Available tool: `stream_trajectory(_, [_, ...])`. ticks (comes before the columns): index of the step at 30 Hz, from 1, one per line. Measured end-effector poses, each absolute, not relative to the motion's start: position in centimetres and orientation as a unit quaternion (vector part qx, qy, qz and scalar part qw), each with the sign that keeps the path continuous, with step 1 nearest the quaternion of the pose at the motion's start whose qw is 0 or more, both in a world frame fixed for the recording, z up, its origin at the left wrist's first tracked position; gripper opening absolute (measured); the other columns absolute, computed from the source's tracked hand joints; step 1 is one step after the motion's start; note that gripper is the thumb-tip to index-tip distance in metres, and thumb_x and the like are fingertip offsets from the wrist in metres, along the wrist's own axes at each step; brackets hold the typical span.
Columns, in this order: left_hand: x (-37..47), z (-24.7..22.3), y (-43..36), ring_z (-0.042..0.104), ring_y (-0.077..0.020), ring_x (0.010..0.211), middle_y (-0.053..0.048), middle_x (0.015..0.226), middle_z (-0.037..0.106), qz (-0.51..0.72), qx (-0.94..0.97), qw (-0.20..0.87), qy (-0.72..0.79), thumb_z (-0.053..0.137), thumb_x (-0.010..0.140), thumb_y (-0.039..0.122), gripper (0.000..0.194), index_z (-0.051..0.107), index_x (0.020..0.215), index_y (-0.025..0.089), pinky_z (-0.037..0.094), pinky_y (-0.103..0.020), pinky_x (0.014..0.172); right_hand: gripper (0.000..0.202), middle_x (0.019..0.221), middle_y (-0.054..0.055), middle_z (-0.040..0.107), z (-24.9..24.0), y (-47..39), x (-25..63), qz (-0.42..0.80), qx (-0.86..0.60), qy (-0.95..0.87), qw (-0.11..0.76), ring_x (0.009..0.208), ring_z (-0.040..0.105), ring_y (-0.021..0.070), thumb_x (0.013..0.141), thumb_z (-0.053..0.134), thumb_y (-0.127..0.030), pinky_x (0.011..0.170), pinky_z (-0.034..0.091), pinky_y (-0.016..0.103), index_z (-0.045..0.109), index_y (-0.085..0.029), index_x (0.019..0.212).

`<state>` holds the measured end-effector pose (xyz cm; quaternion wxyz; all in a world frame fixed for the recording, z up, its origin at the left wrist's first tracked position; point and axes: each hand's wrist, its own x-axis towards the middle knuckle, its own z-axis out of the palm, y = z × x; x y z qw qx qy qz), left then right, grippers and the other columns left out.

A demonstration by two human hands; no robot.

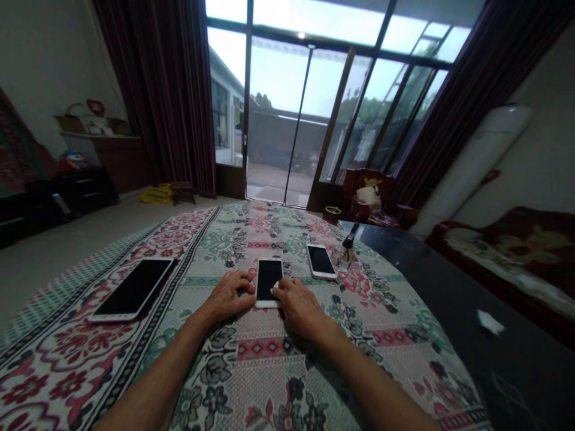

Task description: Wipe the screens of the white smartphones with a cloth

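Observation:
A white smartphone (pixel 268 276) with a dark screen lies flat on the patterned tablecloth (pixel 287 374) in front of me. Curled at its left edge, the fingers of my left hand (pixel 231 294) touch the side and steady it. My right hand (pixel 300 304) rests over the phone's lower right part, fingers pinched on a small white wad that looks like tissue and touches the screen. A second white smartphone (pixel 321 261) lies beyond my right hand. At the left lies a larger white device with a black screen (pixel 133 290), like a tablet.
Near the second phone stands a clear glass object with a black top (pixel 348 241). A dark glossy surface (pixel 453 305) borders the cloth on the right, with a crumpled white paper (pixel 490 322) on it. Wooden seats (pixel 516 239) and glass doors (pixel 287 131) lie beyond.

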<state>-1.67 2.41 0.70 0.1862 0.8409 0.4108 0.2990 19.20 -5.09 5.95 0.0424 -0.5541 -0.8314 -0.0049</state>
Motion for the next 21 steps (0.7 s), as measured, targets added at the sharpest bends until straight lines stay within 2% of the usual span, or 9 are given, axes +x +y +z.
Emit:
stream_trajectory(5, [-1.6, 0.6, 2.5, 0.06, -0.0243, 0.104, -0.004, 0.106, 0.067, 0.301, 0.84, 0.182, 0.412, 0.07, 0.067, 0.023, 0.006, 0.071, 0.072, 0.021, 0.043, -0.039, 0.096, 0.024, 0.103, 0.008, 0.059, 6.2, -5.7, 18.1, -0.013, -0.54, -0.841, 0.024, 0.092, 0.049, 0.0207, 0.093, 0.043, -0.015, 0.072, 0.038, 0.029, 0.066, -0.02, 0.099])
stream_trajectory(15, [-1.9, -0.1, 2.8, 0.059, -0.0232, 0.106, -0.004, 0.108, 0.067, 0.298, 0.846, 0.171, 0.407, 0.069, 0.069, 0.025, 0.008, 0.07, 0.076, 0.022, 0.042, -0.04, 0.098, 0.032, 0.112, 0.006, 0.058, 5.4, -2.6, 18.1, -0.02, -0.555, -0.829, 0.067, 0.099, 0.047, 0.0205, 0.092, 0.044, -0.012, 0.079, 0.038, 0.029, 0.064, -0.024, 0.115])
stream_trajectory(21, [-1.8, 0.3, 2.6, 0.059, -0.0238, 0.106, -0.004, 0.108, 0.068, 0.298, 0.842, 0.181, 0.412, 0.069, 0.068, 0.024, 0.008, 0.071, 0.076, 0.022, 0.043, -0.04, 0.097, 0.032, 0.113, 0.007, 0.058, 5.8, -3.9, 17.9, -0.012, -0.547, -0.836, 0.044, 0.099, 0.048, 0.021, 0.091, 0.046, -0.012, 0.081, 0.039, 0.031, 0.063, -0.024, 0.116])
